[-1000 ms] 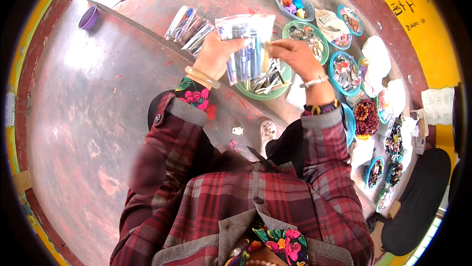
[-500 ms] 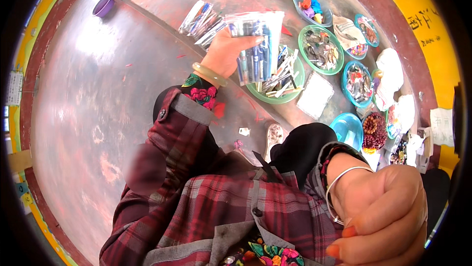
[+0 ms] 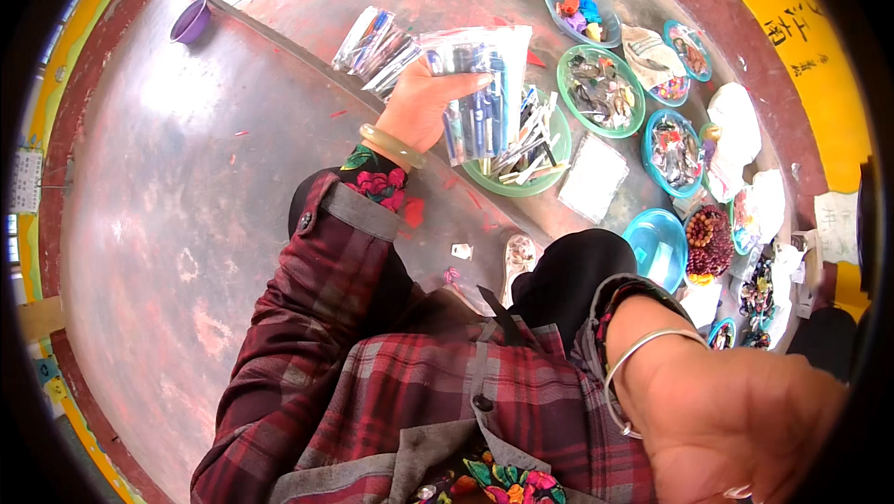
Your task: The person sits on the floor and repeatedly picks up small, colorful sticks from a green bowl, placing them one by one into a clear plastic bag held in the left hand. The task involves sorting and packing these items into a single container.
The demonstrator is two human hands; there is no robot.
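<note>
My left hand is closed on a clear plastic bag of pens, thumb across its front. The bag is held up over a green basin of loose pens and white sticks. Just beyond my left hand, more bagged pens lie on the floor in a bundle. At the lower right, close to the camera, my right hand shows its wrist, with a silver bangle, and its palm side. The fingers are mostly out of sight, so what they do or hold cannot be told.
Several basins of small goods stand on the right, including a green one and a blue one. An empty blue basin sits by my knee. A flat clear packet lies beside the pens. A purple bucket stands far left.
My right hand has turned and moved rightward; its curled fingers, seen before, are now mostly hidden. The left hand with the bag of pens has barely moved.
</note>
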